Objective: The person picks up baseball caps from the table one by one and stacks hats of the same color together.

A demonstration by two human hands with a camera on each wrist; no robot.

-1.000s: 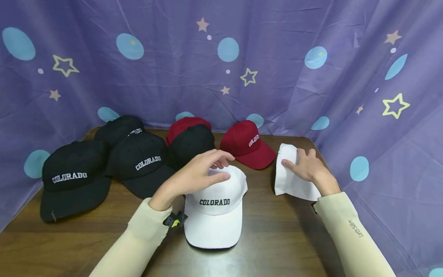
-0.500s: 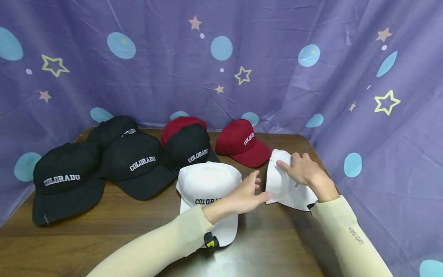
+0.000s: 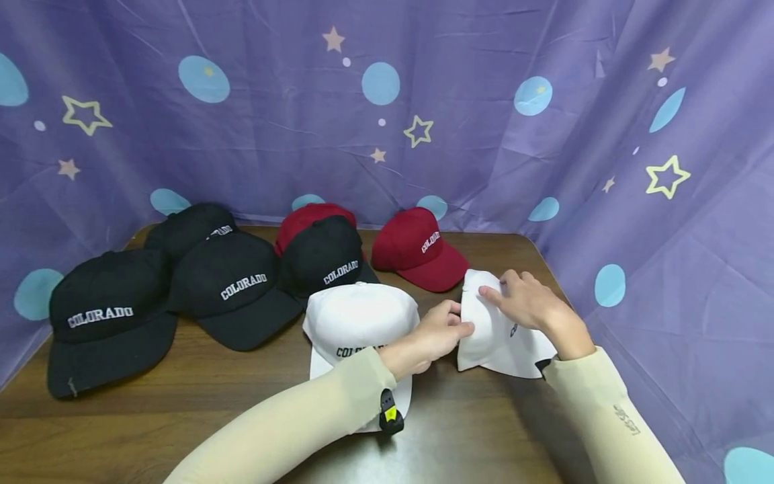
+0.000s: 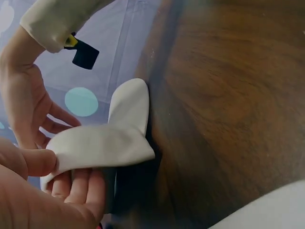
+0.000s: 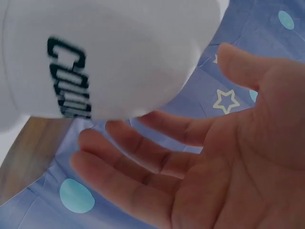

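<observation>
White cloth, with its rim toward the left, the held cap [image 3: 484, 343] is at the right of the table [image 3: 459, 430], between the two hands. The left hand [image 3: 432, 338] pinches its near edge, probably to steady the soft rim, while the right hand [image 3: 531, 306] lies along the crown's right side with loosely spread fingers, seemingly as a backing rather than a grip. That pinch is clearest from the left wrist: thumb on one face of the edge, fingers on the other. From the right wrist, the right thumb stands off the crown; whether the fingertips touch it, I cannot tell. Only the head view takes in the black caps [image 3: 226, 289] and red caps [image 3: 417, 249] at left and far, perhaps grouped by colour.
</observation>
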